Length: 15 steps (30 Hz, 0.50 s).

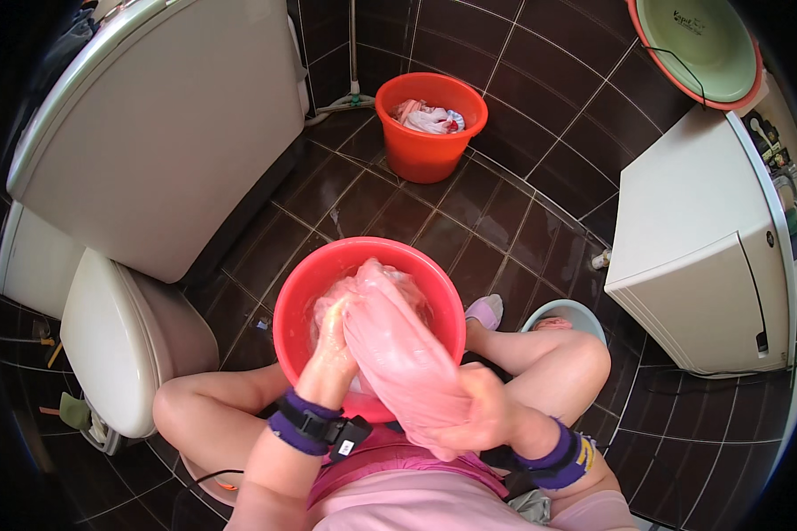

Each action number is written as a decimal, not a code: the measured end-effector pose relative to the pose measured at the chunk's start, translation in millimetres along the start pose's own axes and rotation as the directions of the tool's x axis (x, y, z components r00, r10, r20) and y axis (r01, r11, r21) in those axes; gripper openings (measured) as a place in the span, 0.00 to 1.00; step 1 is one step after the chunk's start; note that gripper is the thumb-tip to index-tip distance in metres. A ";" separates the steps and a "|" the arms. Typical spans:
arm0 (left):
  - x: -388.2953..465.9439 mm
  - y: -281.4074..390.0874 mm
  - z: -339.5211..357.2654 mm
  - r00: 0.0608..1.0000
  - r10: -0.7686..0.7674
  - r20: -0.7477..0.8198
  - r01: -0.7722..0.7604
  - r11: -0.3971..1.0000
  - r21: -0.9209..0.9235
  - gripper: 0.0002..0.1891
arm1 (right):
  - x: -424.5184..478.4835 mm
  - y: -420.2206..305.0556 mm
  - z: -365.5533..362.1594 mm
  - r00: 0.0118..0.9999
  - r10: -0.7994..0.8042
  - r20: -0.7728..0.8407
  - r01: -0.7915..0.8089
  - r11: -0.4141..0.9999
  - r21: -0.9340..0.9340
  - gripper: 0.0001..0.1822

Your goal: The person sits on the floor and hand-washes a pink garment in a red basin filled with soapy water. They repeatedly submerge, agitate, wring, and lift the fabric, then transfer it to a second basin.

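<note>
A wet pink cloth [398, 345] is stretched between my two hands over a red plastic basin [285, 332] that sits between my legs. My left hand [335, 348] grips the cloth's left edge above the basin, its fingers partly hidden and wet. At the near right end, my right hand [481, 411] is closed around a bunched part of the cloth, just outside the basin's rim. Under the cloth, more wet pale laundry [332, 295] lies in the basin.
An orange bucket [428, 159] with laundry stands by the tiled wall. To the left are a toilet [113, 345] and a large white appliance [166, 119]. A light-blue basin [568, 308] sits beside my right knee, near a white cabinet-like appliance [697, 305]. The dark tiled floor [398, 206] looks wet.
</note>
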<state>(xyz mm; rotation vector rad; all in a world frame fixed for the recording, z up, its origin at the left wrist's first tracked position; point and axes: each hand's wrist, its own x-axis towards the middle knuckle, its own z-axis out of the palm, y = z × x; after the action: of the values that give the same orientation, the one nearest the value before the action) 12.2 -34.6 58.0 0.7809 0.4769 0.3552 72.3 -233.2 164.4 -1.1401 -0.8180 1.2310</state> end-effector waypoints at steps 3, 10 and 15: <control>-5.6 40.8 11.0 0.956 -0.140 0.257 0.266 0.785 -0.559 0.25 | -7.3 -15.1 -18.5 0.998 -0.049 -0.028 0.050 0.997 0.059 0.26; 7.0 50.6 -25.6 0.995 0.102 0.014 -0.085 0.894 -0.440 0.26 | 36.2 53.0 -94.4 0.964 0.087 -0.253 -0.102 0.994 -0.045 0.36; 13.1 -19.9 -59.0 0.952 -0.084 -0.293 0.066 0.995 -0.071 0.26 | 96.0 105.5 -103.9 0.881 0.146 -0.450 -0.068 0.980 0.185 0.31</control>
<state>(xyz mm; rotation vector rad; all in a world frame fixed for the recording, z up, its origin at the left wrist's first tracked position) -5.6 -7.1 3.4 0.6512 0.7721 0.4166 158.1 -166.0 25.6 -1.2864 -0.2897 1.0310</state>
